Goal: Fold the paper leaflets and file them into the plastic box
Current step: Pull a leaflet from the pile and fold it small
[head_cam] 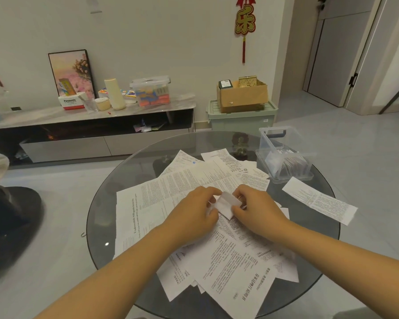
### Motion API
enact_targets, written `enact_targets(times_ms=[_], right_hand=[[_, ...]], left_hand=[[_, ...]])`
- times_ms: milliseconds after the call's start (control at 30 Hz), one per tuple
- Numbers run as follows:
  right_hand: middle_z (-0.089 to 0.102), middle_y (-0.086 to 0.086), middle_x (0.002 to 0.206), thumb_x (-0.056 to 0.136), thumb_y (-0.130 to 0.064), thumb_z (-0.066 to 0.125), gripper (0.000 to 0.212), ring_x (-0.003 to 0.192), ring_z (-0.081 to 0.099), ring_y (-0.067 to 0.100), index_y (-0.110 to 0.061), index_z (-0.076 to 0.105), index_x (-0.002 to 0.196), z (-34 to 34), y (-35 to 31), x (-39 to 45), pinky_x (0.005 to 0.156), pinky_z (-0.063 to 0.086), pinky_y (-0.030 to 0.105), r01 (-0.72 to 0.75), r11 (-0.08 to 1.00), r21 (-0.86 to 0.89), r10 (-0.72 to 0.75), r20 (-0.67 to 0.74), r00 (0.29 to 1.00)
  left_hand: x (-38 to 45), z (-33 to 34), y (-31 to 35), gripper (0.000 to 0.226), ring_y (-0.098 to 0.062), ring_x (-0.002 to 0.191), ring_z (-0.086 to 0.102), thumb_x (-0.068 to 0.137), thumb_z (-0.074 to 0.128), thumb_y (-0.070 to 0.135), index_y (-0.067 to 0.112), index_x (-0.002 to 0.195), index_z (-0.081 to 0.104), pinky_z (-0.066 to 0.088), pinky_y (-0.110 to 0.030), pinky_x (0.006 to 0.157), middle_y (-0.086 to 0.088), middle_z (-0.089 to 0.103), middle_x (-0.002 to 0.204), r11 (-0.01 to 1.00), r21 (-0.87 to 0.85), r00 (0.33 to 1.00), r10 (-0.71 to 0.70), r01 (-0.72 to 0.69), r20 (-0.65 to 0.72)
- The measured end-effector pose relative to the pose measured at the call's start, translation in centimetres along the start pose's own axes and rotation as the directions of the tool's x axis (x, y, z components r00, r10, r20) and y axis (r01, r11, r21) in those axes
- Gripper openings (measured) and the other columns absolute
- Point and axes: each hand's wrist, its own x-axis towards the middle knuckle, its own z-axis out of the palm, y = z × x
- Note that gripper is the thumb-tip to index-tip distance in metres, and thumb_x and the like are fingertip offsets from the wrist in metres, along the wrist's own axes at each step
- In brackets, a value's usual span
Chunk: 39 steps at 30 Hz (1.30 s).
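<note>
Both hands meet over the middle of a round glass table (106, 203). Between them is a small folded white leaflet (226, 203). My left hand (194, 210) pinches its left side and my right hand (256, 208) pinches its right side. Several unfolded printed leaflets (171, 189) lie spread beneath the hands. One long leaflet (320, 200) lies apart at the right. A clear plastic box (283, 153) stands at the table's far right, open, with folded leaflets filed inside.
A low TV cabinet (90, 125) with a lidded clear bin (151, 90) and clutter runs along the far wall. A green storage tub (242, 116) carrying a cardboard box (242, 95) stands behind the table. A dark chair (7, 226) is at left.
</note>
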Motion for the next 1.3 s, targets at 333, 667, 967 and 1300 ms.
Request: enact_targets(times_ms=[333,667,967,1300], right_hand=[[0.052,-0.003,0.109,0.086,-0.026,0.063,0.043,0.103,0.048,0.015,-0.027,0.045,0.125,0.9,0.7,0.2,0.086,0.041,0.027,0.036,0.999,-0.028,-0.035,0.042,0.999],[0.052,-0.003,0.109,0.081,-0.046,0.066,0.038,0.109,0.040,0.019,-0.024,0.052,0.109,0.7,0.6,0.8,0.086,0.030,0.029,-0.068,0.971,-0.231,0.073,0.013,0.997],[0.052,-0.008,0.108,0.078,-0.039,0.072,0.041,0.110,0.040,0.015,-0.025,0.053,0.112,-0.2,1.5,0.5,0.091,0.035,0.029,-0.109,0.994,-0.032,0.108,-0.016,0.994],[0.062,-0.001,0.085,0.085,-0.014,0.067,0.019,0.078,0.059,0.012,-0.025,0.062,0.099,-2.9,2.7,-0.1,0.063,0.049,0.020,-0.102,0.910,0.403,0.141,-0.069,0.988]], left_hand=[[0.2,0.6,0.4,0.051,-0.008,0.102,0.050,0.092,0.055,0.035,0.028,0.138,0.034,0.046,-0.030,0.092,0.009,0.054,0.114,0.993,0.115,0.999,-0.001,-0.005,0.053],[2.1,1.6,0.7,0.049,-0.011,0.085,0.052,0.084,0.068,0.025,0.021,0.129,0.049,0.043,-0.023,0.074,0.004,0.056,0.101,0.984,0.041,0.984,-0.175,0.173,0.040],[2.9,1.4,1.7,0.012,-0.003,0.073,0.053,0.081,0.071,0.019,0.025,0.084,0.061,0.040,-0.017,0.062,0.008,0.060,0.083,0.959,-0.163,0.970,-0.239,0.230,-0.036],[3.3,1.3,4.2,0.023,-0.016,0.081,0.067,0.082,0.072,0.022,0.025,0.102,0.061,0.050,-0.024,0.065,0.001,0.070,0.087,0.827,-0.486,0.946,-0.325,0.283,-0.002]])
